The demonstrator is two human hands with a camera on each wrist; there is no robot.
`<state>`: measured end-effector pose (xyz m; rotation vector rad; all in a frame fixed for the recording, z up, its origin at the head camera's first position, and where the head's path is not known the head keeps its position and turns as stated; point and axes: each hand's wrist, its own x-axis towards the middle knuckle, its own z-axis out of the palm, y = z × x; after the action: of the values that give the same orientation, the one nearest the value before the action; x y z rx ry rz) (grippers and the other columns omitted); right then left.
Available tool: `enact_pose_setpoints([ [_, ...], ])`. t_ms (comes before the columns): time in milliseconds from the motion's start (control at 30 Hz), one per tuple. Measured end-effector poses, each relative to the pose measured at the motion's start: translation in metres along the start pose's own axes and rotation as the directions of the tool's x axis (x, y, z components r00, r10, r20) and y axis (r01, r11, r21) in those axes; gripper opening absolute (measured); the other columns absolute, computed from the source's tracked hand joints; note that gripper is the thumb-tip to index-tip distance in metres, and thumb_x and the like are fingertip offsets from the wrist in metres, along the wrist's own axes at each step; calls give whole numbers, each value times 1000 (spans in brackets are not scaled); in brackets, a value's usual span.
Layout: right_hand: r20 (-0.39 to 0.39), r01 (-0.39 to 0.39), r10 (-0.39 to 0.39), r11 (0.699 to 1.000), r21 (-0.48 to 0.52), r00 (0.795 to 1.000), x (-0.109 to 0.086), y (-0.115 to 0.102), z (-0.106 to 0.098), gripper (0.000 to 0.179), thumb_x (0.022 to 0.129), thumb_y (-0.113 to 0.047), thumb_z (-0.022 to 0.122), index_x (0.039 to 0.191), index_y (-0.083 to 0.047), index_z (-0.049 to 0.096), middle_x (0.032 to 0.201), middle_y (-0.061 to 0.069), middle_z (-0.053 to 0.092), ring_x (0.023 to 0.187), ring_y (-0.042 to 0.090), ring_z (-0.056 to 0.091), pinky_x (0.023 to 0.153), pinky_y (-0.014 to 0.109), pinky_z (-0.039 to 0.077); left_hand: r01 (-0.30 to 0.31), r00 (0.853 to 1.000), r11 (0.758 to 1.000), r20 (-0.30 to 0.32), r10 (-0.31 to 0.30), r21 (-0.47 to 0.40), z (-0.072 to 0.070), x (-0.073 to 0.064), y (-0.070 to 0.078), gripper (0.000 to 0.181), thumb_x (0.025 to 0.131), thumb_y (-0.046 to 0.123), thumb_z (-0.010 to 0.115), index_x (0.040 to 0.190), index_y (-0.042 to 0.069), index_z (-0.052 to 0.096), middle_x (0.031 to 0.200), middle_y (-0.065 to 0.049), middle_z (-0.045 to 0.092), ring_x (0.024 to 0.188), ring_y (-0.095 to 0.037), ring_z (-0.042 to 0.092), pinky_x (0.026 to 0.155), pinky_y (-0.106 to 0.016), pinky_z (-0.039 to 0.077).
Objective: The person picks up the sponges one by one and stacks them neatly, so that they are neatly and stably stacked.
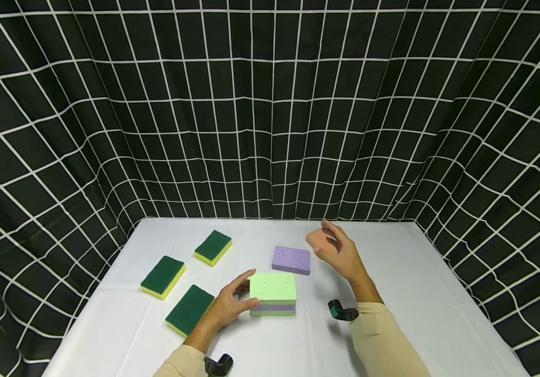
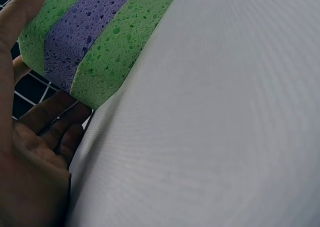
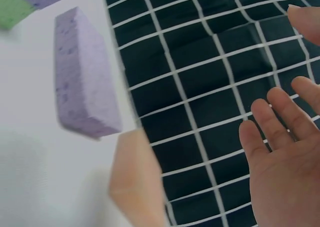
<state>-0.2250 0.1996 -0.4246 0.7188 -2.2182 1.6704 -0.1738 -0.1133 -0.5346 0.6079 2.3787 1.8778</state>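
Note:
Three sponges are stacked near the middle of the white table: a green one on top (image 1: 272, 287), a purple one (image 1: 274, 308), and another green one (image 1: 272, 313) at the bottom. At the stack's left end, my left hand (image 1: 232, 301) holds it, thumb at the front and index finger behind; the other fingers are partly hidden. My right hand (image 1: 342, 254) hovers by a peach-orange sponge (image 1: 319, 240), partly covering it in the head view. In the right wrist view, its fingers spread loosely with nothing between them. A single purple sponge (image 1: 291, 260) lies behind the stack.
Green-and-yellow scouring sponges lie on the left: one at the back (image 1: 213, 247), one farther left (image 1: 162, 277), and one nearer (image 1: 190, 310), beside my left wrist. A black curtain with a white grid (image 1: 270, 120) rises at the table's far edge and sides.

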Motion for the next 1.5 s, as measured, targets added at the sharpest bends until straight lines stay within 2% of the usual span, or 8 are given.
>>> enact_pose_setpoints([
  [133, 15, -77, 77, 997, 10, 997, -1, 12, 3, 69, 82, 8, 69, 143, 8, 36, 144, 26, 37, 131, 43, 35, 105, 55, 28, 9, 1000, 1000, -9, -9, 0, -1, 2, -13, 75, 82, 18, 78, 147, 13, 42, 120, -4, 59, 108, -23, 53, 95, -48, 39],
  [367, 42, -166, 164, 985, 57, 986, -6, 32, 8, 72, 82, 7, 69, 144, 11, 33, 147, 28, 32, 132, 45, 32, 107, 52, 26, 1, 1000, 1000, 2, -1, 0, -2, 3, -13, 74, 83, 18, 77, 147, 12, 41, 121, -6, 59, 109, -24, 53, 95, -47, 39],
  [467, 47, -200, 197, 977, 74, 979, -7, 39, 11, 73, 81, 7, 70, 144, 11, 32, 147, 27, 31, 133, 45, 31, 107, 51, 26, -1, 1000, 1000, 5, 1, -5, -1, 3, -6, 73, 84, 12, 76, 147, 10, 41, 122, -11, 58, 110, -29, 52, 95, -52, 38],
  [667, 65, -300, 296, 952, 56, 953, -10, 48, 16, 74, 83, 1, 72, 145, 8, 33, 149, 24, 31, 135, 41, 31, 108, 48, 27, -6, 999, 1000, 41, 7, -24, -4, -2, 24, 72, 84, 8, 75, 146, 4, 40, 122, -17, 57, 110, -34, 51, 95, -58, 36],
  [767, 75, -322, 318, 945, 47, 945, -12, 52, 18, 76, 83, 0, 72, 145, 10, 30, 149, 27, 30, 135, 42, 30, 108, 48, 27, -7, 999, 1000, 46, 9, -26, -5, -3, 28, 71, 84, 8, 75, 146, 4, 40, 121, -16, 58, 110, -33, 51, 95, -57, 36],
  [1033, 90, -373, 372, 928, -3, 924, -15, 65, 24, 75, 83, 1, 72, 145, 11, 30, 149, 27, 28, 136, 41, 29, 109, 46, 25, 7, 1000, 1000, 6, -7, -14, 0, 3, -13, 74, 82, 20, 78, 147, 14, 42, 120, -2, 59, 109, -22, 53, 95, -44, 39],
  [1267, 75, -411, 411, 912, -19, 909, -16, 102, 31, 79, 81, -2, 76, 147, 5, 32, 150, 23, 31, 136, 37, 30, 109, 43, 25, -1, 1000, 1000, 11, 2, -11, 1, 3, -15, 74, 83, 21, 77, 147, 13, 41, 120, -2, 59, 110, -23, 53, 95, -46, 38],
  [1500, 73, -388, 395, 917, -92, 916, -13, 111, 34, 83, 78, -2, 79, 146, 6, 33, 150, 22, 32, 136, 36, 31, 109, 42, 25, 2, 1000, 1000, 6, -1, -4, 0, 2, -14, 74, 83, 18, 77, 147, 12, 41, 121, -3, 59, 110, -23, 53, 96, -47, 38],
])
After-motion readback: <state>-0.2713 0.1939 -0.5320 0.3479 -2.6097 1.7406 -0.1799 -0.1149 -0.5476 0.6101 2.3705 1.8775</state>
